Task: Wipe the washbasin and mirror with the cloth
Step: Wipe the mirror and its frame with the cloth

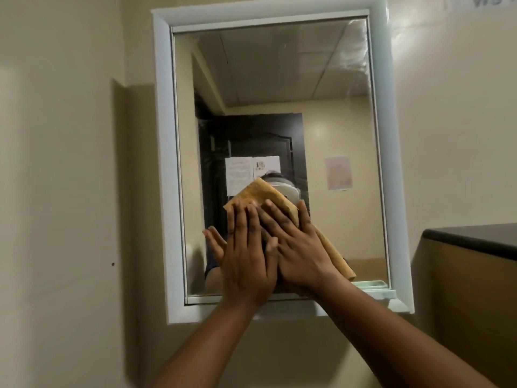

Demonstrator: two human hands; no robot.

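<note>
Straight, slightly spread fingers of the left hand [247, 259] and right hand [296, 247] press one folded yellow cloth [268, 196] flat against the lower middle of the single mirror [279, 93], the left partly overlapping the right. Both forearms reach up from below the mirror's white frame [163, 163].

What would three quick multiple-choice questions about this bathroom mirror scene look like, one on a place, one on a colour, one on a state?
1. Where on the mirror is the cloth pressed?
A. top left corner
B. lower middle
C. on the frame's right side

2. What colour is the cloth?
A. yellow-orange
B. blue
C. white

3. How do the hands lie on the cloth?
A. both clenched into fists
B. one hangs at the side
C. both flat, fingers straight, overlapping

Answers:
1 B, the cloth sits in the glass's lower half.
2 A, its folds show yellow-orange.
3 C, the left hand and right hand press flat, the left partly over the right.
</note>
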